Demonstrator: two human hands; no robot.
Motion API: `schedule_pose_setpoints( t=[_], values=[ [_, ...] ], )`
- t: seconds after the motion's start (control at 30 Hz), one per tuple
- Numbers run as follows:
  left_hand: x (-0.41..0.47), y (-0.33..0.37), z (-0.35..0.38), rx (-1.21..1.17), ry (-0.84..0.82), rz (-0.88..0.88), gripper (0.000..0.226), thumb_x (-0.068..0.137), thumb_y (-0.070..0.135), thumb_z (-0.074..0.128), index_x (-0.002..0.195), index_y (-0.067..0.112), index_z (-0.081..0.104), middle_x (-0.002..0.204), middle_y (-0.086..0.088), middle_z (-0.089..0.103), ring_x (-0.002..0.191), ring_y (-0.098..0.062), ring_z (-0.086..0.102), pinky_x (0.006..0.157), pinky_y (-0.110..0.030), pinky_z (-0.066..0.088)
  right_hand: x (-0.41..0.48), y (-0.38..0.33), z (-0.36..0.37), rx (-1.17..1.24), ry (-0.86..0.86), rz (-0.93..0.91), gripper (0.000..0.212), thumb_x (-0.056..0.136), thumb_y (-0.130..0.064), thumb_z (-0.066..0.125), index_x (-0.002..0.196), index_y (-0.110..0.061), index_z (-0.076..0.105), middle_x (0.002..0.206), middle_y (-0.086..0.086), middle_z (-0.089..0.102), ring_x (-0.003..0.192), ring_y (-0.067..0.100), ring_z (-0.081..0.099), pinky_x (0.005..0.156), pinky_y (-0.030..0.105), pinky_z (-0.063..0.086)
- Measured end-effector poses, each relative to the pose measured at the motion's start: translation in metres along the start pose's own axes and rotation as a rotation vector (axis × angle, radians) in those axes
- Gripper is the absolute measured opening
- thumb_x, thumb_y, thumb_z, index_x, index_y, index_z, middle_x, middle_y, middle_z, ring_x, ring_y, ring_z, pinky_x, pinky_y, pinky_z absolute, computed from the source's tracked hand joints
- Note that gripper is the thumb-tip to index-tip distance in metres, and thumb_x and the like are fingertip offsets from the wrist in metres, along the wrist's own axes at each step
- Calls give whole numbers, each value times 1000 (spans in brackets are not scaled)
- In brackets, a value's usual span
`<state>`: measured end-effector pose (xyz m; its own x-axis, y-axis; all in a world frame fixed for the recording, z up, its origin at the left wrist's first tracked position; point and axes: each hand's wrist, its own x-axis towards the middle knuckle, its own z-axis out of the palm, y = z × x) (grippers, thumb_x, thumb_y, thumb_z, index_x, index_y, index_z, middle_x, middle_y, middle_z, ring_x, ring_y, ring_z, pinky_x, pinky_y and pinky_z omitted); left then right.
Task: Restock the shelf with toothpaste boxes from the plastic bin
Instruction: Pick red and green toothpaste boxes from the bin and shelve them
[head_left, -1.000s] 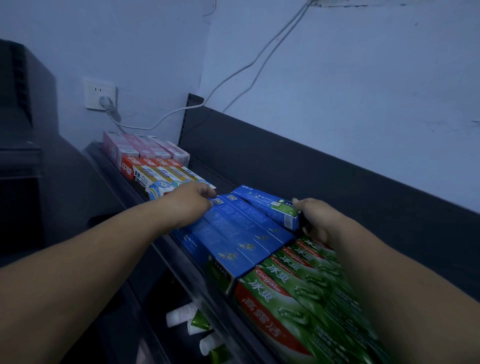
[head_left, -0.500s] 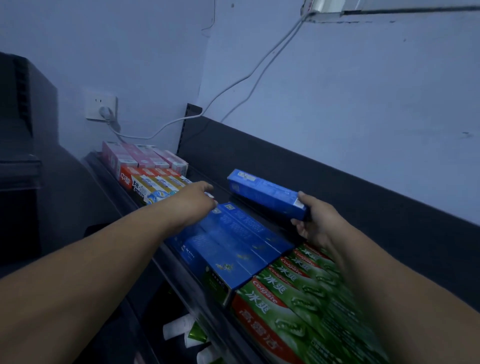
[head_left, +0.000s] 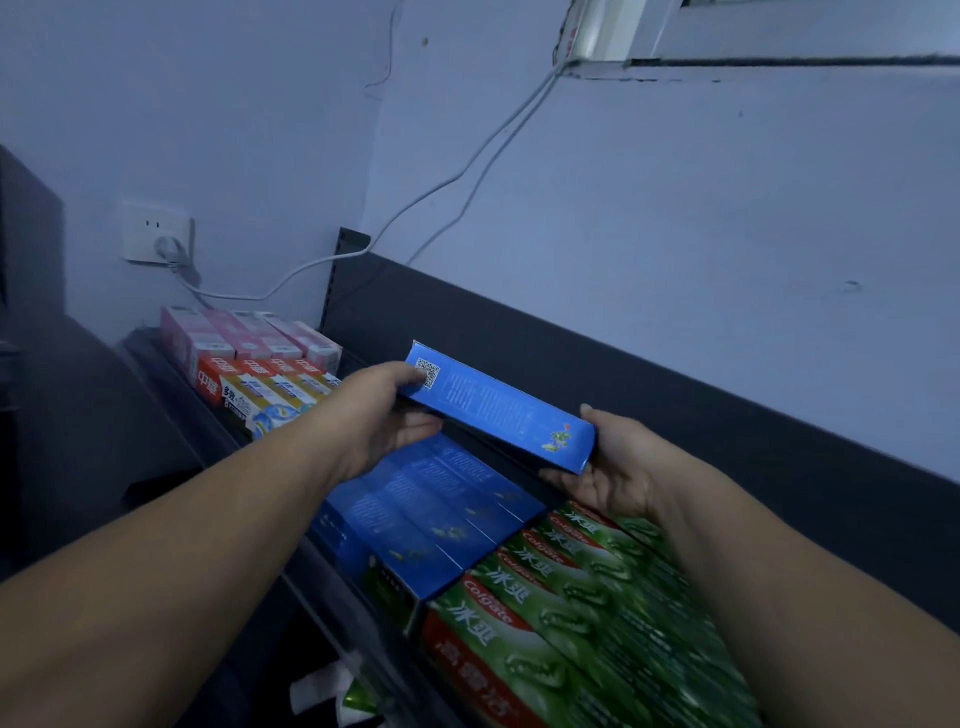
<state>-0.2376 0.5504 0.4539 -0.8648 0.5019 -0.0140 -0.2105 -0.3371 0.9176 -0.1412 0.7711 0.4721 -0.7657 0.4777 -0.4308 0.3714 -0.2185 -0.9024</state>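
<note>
A blue toothpaste box (head_left: 498, 410) hangs in the air above the shelf, tilted, its printed back side facing me. My left hand (head_left: 379, 415) grips its far end by the QR code. My right hand (head_left: 608, 467) holds its near end from below. Under the box lies a row of blue toothpaste boxes (head_left: 431, 514) on the dark shelf (head_left: 218, 431). Green and red Colgate boxes (head_left: 571, 613) fill the shelf nearest me. The plastic bin is not in view.
Farther along the shelf lie yellow-and-red boxes (head_left: 260, 389) and pink boxes (head_left: 244, 332). A dark back panel (head_left: 675, 415) runs behind the shelf. A wall socket (head_left: 156, 239) with a white cable sits on the wall. Tubes (head_left: 332, 691) lie on a lower level.
My right hand has lifted the blue box off the row and raised it. My left hand left the row of blue boxes and took hold of the box's far end.
</note>
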Motion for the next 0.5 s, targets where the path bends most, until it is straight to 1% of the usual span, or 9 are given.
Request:
schedule_pose_setpoints(
  t=[0.03,0.1,0.17,0.2,0.27,0.33,0.4,0.43,0.5],
  values=[
    [1,-1,1,7,12,-1,19,98,16,47,106,2,57,99,-13,67,83,-25,68,66,-31,59,0,0,-1,-25,4,-30,53,95,-58,45,113,-12,62,92,10,71,61,29,72,43,31,56],
    [4,-3,3,36,63,11,23,99,22,50,105,1,58,98,-14,67,78,-24,68,61,-28,60,-4,0,-3,-103,-22,-114,51,91,-58,51,116,-14,59,112,8,68,78,29,72,59,37,60],
    [6,-3,3,25,134,7,23,98,24,50,99,3,58,92,-12,67,71,-22,67,60,-29,59,-10,3,-4,-318,-79,-258,48,87,-52,62,123,-19,54,122,2,61,100,24,66,79,40,57],
    [8,-2,3,17,162,1,22,98,25,50,96,5,58,89,-10,66,68,-22,66,61,-30,58,-11,5,-5,-457,-89,-350,56,84,-45,69,131,-22,48,126,-2,58,110,20,60,89,39,53],
    [9,0,1,10,189,-16,22,99,27,49,94,7,57,86,-10,66,68,-22,65,64,-31,57,-10,8,-7,-696,-37,-535,85,77,-31,80,146,-31,31,136,-6,50,120,15,52,96,33,46],
    [9,2,0,18,200,-30,21,99,26,48,98,7,56,88,-11,66,71,-23,65,64,-31,56,-8,9,-7,-839,55,-689,95,73,-27,84,149,-37,28,145,-8,39,128,13,43,102,32,42],
    [10,0,-1,57,213,-44,23,99,27,48,106,6,56,93,-11,67,74,-24,67,61,-30,57,-5,10,-4,-933,79,-769,90,72,-30,84,146,-38,34,141,-11,41,126,11,44,105,34,41],
    [11,-1,-1,78,215,-50,24,99,28,48,107,6,56,93,-11,67,74,-23,67,59,-29,58,-3,10,-1,-977,65,-781,80,72,-32,83,141,-37,42,135,-13,48,121,9,50,102,34,45],
    [11,-4,-1,105,202,-58,28,98,30,50,107,5,58,92,-11,67,74,-23,68,58,-28,59,-3,12,6,-1079,53,-783,50,77,-37,79,122,-35,57,115,-14,63,102,6,61,90,32,52]
  ],
)
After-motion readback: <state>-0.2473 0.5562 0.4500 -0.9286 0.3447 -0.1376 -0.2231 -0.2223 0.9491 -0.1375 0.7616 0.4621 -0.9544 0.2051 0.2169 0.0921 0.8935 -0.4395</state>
